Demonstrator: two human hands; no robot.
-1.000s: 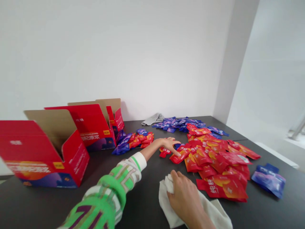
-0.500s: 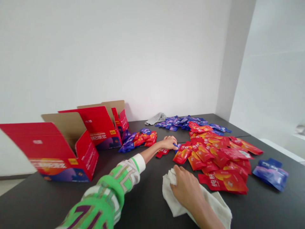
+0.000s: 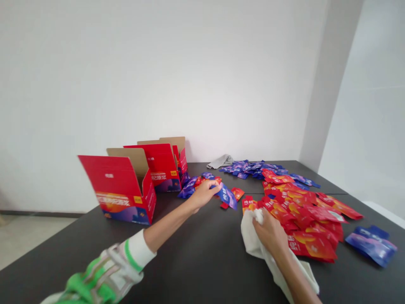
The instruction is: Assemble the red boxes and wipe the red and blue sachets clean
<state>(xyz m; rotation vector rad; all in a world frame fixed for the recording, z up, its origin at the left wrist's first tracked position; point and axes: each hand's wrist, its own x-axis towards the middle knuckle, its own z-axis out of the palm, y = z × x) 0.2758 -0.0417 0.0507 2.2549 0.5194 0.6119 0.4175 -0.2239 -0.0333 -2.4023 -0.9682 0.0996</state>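
Note:
A blue-purple pouch [image 3: 227, 195] hangs from my left hand [image 3: 204, 195], pinched at one end above the dark table. Behind that hand lies a small mixed group of blue pouches [image 3: 189, 188] and red ones, partly hidden by it. My right hand [image 3: 268, 230] grips a whitish cloth [image 3: 253, 240], which drapes below the wrist. Just past the right hand spreads a large heap of red pouches [image 3: 297, 211]. A single red-orange pouch [image 3: 237, 194] rests beyond the held one, partly covered by it.
Red cartons with raised flaps [image 3: 126, 190] stand in a row at the left. At the back are a grey cloth [image 3: 220, 161] and a pile of blue pouches [image 3: 253, 168]. More blue pouches [image 3: 371, 245] lie at the right on the black table [image 3: 196, 261].
My left hand has lifted the blue-purple pouch from beside the red heap and drawn it left. My right hand, with the cloth, has moved forward to the heap. The view has shifted left.

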